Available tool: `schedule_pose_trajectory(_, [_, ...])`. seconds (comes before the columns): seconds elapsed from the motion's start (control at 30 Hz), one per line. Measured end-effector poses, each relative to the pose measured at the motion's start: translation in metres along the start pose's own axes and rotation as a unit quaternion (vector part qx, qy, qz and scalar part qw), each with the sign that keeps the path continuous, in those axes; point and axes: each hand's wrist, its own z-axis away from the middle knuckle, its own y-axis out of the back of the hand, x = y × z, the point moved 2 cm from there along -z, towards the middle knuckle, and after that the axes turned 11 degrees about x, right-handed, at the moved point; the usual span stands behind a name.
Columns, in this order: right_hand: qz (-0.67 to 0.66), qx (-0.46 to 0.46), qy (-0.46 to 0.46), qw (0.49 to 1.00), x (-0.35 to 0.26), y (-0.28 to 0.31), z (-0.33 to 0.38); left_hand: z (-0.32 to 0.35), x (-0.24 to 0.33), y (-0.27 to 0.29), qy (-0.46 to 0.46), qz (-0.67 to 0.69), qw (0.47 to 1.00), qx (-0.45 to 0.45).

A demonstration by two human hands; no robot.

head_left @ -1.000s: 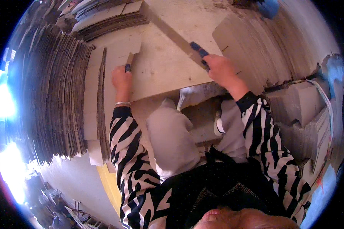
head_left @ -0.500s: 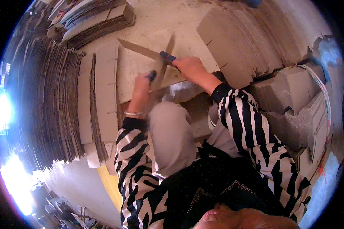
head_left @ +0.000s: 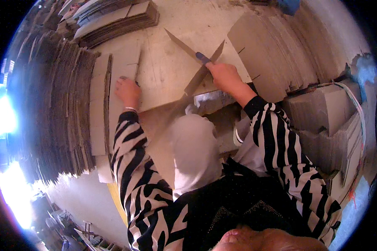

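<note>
Cardboard stacks stand at left. Cardboard sheet lies flat ahead of the knees. Left hand presses flat on it, fingers spread. Right hand is clenched around blue-handled knife.

A long knife with a blue handle is held in the right hand, its pale blade angled up and to the left over a flat beige cardboard sheet. A narrow cardboard strip is tilted across the blade near the handle. The sheet's left edge is pressed down by the left hand.
</note>
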Motion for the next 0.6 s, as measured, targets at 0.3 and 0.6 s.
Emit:
schedule_pose_trajectory(0.3, [-0.049, 0.108, 0.130, 0.984, -0.003, 0.011, -0.006, -0.010, 0.010, 0.013, -0.002, 0.265, 0.951, 0.159])
schedule_pose_trajectory(0.6, [-0.031, 0.104, 0.117, 0.987, 0.002, 0.014, 0.003, 0.002, 0.044, 0.038, 0.224, 0.572, 0.771, -0.167])
